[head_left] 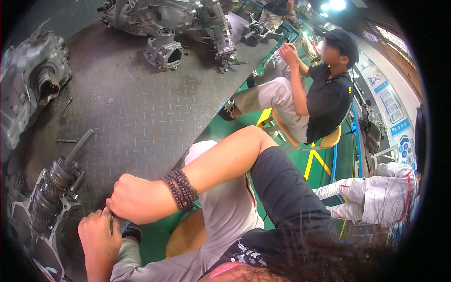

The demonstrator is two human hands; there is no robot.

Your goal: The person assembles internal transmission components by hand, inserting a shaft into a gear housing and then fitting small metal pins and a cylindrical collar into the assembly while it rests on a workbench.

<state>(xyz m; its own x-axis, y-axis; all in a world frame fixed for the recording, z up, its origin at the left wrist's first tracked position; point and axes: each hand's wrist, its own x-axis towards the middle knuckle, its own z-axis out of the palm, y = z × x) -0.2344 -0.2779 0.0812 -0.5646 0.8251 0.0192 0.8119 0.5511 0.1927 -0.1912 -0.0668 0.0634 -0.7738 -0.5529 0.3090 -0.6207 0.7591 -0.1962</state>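
Note:
My right hand (141, 198) is curled into a closed shape at the table's near edge, with a dark beaded bracelet (180, 189) on the wrist. Directly below it, my left hand (99, 235) is also closed, and the fingers of both meet. A sliver of something dark shows between the left fingers, too small to name. To the left of both hands stands a gear shaft assembly (50, 195) with stacked gears, set in an open metal housing (49, 244). Neither hand touches it.
On the steel checker-plate table (136, 110) lie a large gearbox casing (28, 80), a small cast housing (163, 51), a transmission case (164, 16) and a loose bolt (66, 141). A seated person (324, 89) is beyond the table's right edge; another in pale clothes (380, 192) is at far right.

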